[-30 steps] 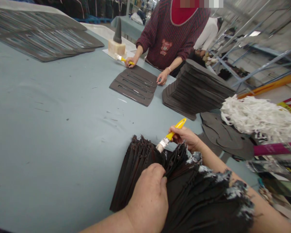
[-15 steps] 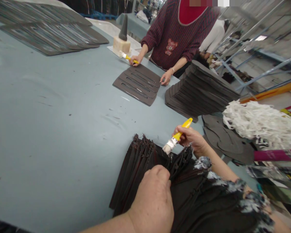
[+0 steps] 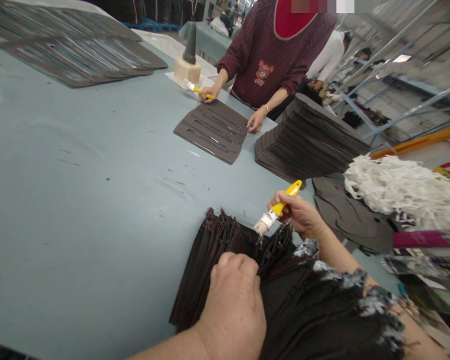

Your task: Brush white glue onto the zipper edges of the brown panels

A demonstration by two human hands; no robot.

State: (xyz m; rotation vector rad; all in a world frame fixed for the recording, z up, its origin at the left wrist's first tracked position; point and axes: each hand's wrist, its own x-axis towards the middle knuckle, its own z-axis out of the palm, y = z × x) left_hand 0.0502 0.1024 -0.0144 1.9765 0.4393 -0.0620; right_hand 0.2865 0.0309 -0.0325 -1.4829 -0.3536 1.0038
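Observation:
My right hand (image 3: 298,212) grips a yellow-handled brush (image 3: 279,207), whose whitish bristles point down at the frayed upper edge of a stack of black fabric pieces (image 3: 296,305). Closed over the top of the stack, my left hand (image 3: 236,295) presses and grips the black fabric; its fingertips are hidden. The stack's edges to the right, beneath my right forearm, carry whitish smears. Near the brush the fabric edges are parted into folds.
Across the blue-grey table (image 3: 97,210), a person holds another yellow brush (image 3: 200,92) over slotted grey sheets (image 3: 213,130). Nearby stand a cream block with a dark cone (image 3: 187,65), a tall grey stack (image 3: 307,137) and white strips (image 3: 401,190). Slotted pieces (image 3: 82,57) lie far left.
The brush in my right hand has shifted slightly right and up. My left hand and the black fabric beneath it have moved a little to the left.

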